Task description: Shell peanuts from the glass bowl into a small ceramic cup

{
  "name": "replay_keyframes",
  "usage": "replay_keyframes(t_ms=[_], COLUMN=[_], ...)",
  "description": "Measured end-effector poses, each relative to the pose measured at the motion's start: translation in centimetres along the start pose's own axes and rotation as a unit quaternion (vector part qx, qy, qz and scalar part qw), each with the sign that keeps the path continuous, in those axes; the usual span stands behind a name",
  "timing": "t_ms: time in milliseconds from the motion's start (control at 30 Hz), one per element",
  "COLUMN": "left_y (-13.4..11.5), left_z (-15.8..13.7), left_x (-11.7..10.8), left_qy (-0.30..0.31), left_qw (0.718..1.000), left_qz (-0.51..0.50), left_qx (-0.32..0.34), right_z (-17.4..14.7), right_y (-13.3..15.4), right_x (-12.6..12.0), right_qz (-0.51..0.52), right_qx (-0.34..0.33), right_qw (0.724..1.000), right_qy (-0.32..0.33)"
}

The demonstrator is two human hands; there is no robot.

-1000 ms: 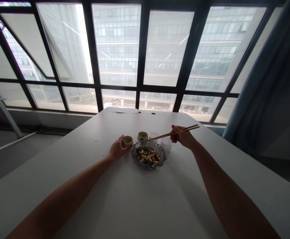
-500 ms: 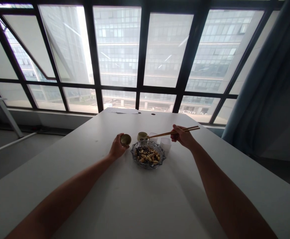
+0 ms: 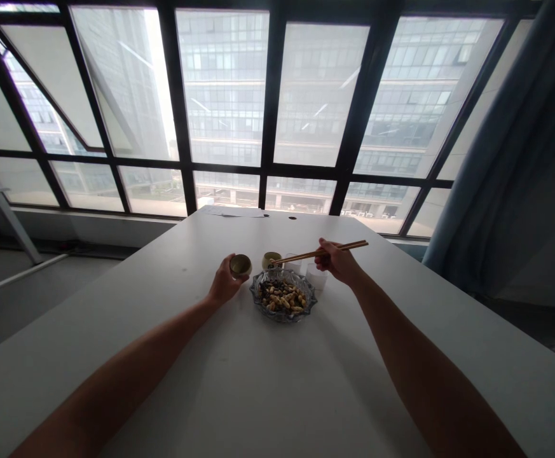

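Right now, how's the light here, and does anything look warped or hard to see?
In the head view, glare bleaches the tall black-framed windows, leaving the white table dim with soft shadows; head view, the windows lean outward at the sides, suggesting wide-angle stretch; head view, pale see-through cups look faint, and the brown wooden chopsticks' tips lack detail.

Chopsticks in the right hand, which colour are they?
The chopsticks are light brown, seen in the head view.

Bowl [image 3: 281, 316] is glinting like cut glass, chopsticks [image 3: 301, 256] are showing wood, tabletop [image 3: 248, 381] is looking smooth (faintly glossy), curtain [image 3: 487, 172] is showing matt cloth
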State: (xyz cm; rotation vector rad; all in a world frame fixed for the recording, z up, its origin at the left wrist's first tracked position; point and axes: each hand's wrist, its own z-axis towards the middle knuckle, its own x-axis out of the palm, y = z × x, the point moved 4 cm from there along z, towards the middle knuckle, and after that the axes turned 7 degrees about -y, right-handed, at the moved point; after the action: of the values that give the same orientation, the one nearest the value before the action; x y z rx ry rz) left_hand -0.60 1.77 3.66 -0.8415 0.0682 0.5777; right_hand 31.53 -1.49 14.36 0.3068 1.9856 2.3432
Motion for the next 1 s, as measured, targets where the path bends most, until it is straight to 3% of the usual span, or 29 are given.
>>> replay_keyframes(t_ms=[167, 300, 600, 733, 1000], left_y=[-0.2, -0.8, -1.2, -1.2, -0.5], left_z=[0.1, 0.0, -0.1, -0.1, -0.1], left_x=[-0.1, -0.1, 0.0, 0.1, 0.3], left_qy=[0.002, 0.001, 0.007, 0.013, 0.02], left_qw=[1.0, 0.999, 0.998, 0.998, 0.999], left_qz=[0.021, 0.031, 0.022, 0.018, 0.002], left_qx=[0.011, 0.039, 0.052, 0.054, 0.041], right_z=[-2.9, -5.2, -5.4, -5.4, -4.8], right_y=[0.6, -0.2, -2.1, -2.5, 0.5], right_x=[4.5, 7.0, 7.7, 8.2, 6.1], right_qz=[-0.046, -0.098, -0.155, -0.132, -0.121], right_qx=[-0.191, -0.264, -0.271, -0.253, -0.236], right_qw=[0.98, 0.957, 0.947, 0.951, 0.962], right_qy=[0.029, 0.074, 0.077, 0.116, 0.068])
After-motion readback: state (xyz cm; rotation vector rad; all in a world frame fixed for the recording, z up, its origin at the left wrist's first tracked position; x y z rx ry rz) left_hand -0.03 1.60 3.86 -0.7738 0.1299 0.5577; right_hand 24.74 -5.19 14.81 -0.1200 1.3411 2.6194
